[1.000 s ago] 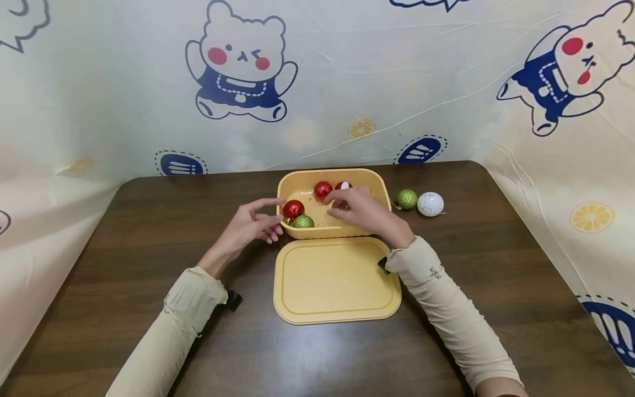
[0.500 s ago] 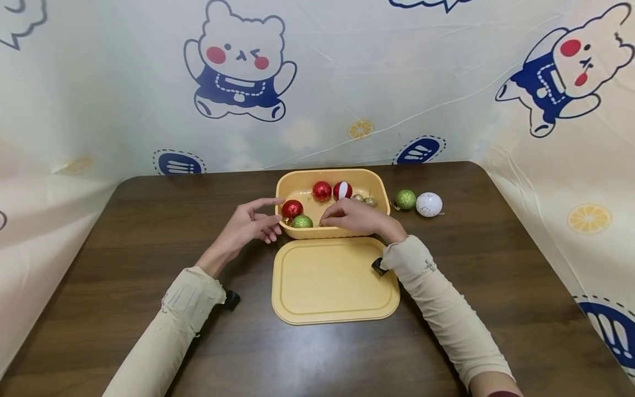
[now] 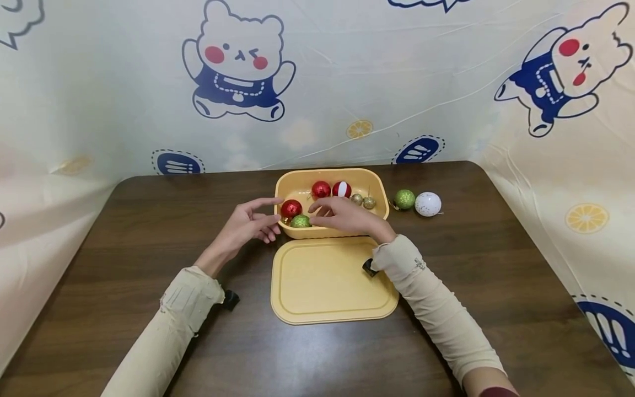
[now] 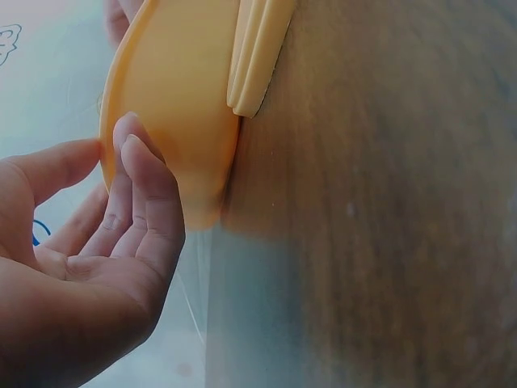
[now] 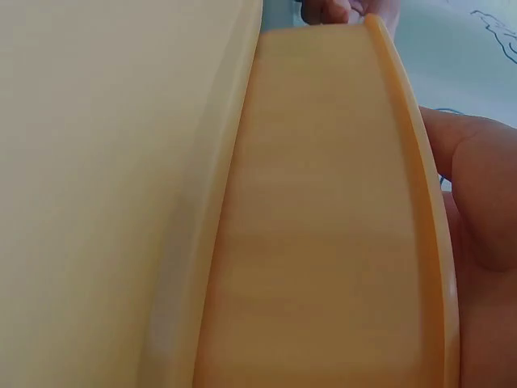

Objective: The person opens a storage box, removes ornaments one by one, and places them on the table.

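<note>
A yellow box stands open on the brown table, its lid lying flat in front of it. Inside are two red balls, a red-and-white ball, a green glitter ball and two small gold balls. My left hand rests with straight fingers against the box's left wall, holding nothing. My right hand reaches over the box's near wall, fingers stretched left and ending by the green ball. Its palm hides part of the box floor.
To the right of the box, a green glitter ball and a white speckled ball lie on the table. A printed cloth backdrop rises behind and on both sides. The lid's edge sits close to the box.
My right hand has slid left inside the box, from the right half to beside the green ball, uncovering the red-and-white and gold balls. The left hand has stayed put.
</note>
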A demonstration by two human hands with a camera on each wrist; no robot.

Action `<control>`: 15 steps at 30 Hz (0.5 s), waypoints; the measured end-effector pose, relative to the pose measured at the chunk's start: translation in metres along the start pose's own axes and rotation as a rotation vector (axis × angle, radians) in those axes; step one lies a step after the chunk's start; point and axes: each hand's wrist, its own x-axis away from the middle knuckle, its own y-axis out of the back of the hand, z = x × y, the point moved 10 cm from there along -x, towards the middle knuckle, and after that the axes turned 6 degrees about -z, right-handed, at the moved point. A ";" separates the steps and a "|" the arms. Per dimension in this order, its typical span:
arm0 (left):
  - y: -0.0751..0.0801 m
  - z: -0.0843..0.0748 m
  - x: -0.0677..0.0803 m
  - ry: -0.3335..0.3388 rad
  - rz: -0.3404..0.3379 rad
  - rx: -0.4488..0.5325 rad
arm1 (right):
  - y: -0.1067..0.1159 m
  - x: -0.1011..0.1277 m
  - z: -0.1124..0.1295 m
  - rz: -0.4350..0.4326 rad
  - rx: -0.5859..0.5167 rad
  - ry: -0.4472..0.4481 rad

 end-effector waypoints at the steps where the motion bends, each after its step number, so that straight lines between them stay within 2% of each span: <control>1: 0.000 0.000 0.000 0.000 0.001 -0.001 | -0.001 -0.002 0.002 0.000 0.001 0.003; 7: 0.000 -0.001 0.000 -0.007 0.001 -0.010 | -0.009 -0.011 0.008 0.004 0.019 0.011; 15: 0.001 0.001 0.000 -0.004 -0.002 -0.003 | -0.008 -0.012 0.003 -0.026 -0.092 -0.013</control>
